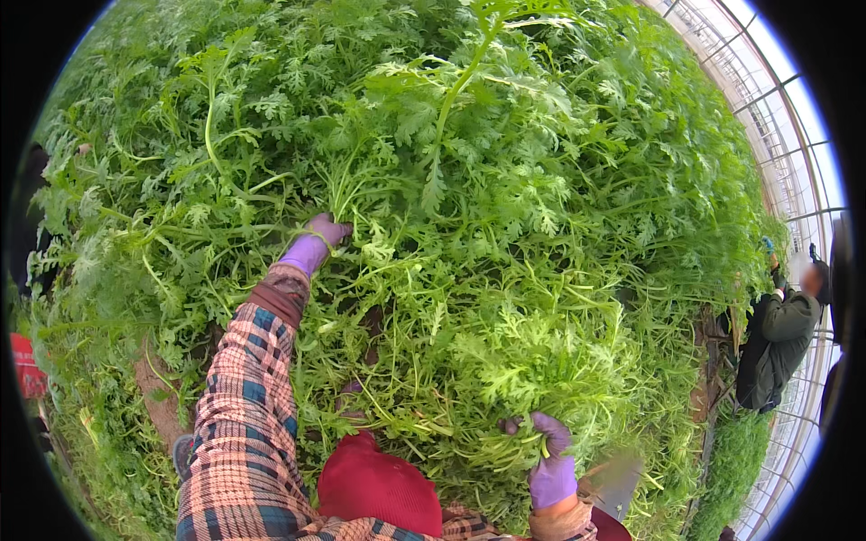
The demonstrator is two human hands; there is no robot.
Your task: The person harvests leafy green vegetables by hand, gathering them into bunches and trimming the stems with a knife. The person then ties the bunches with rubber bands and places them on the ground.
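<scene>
My left hand [323,233], in a purple glove, reaches into the standing leafy greens [467,122], which have lobed leaves like crown daisy. Its fingers are closed around a cluster of thin green stems [346,189] that fan out above it. Lower down on the right, my right hand [553,453], gloved in purple too, holds a leafy bunch of the same greens [541,379]. The pale stem ends show at its fingers, and leaves spread up and away. Beside the right wrist is a blurred flat grey thing [621,477]; I cannot tell what it is.
A red-clad knee [379,487] is below, between my arms. Loose greens [419,419] litter the ground. Another person [785,338] is at the right, by the greenhouse frame [788,155]. Dark clothing [30,216] and a red object bearing writing [27,365] show at the left rim.
</scene>
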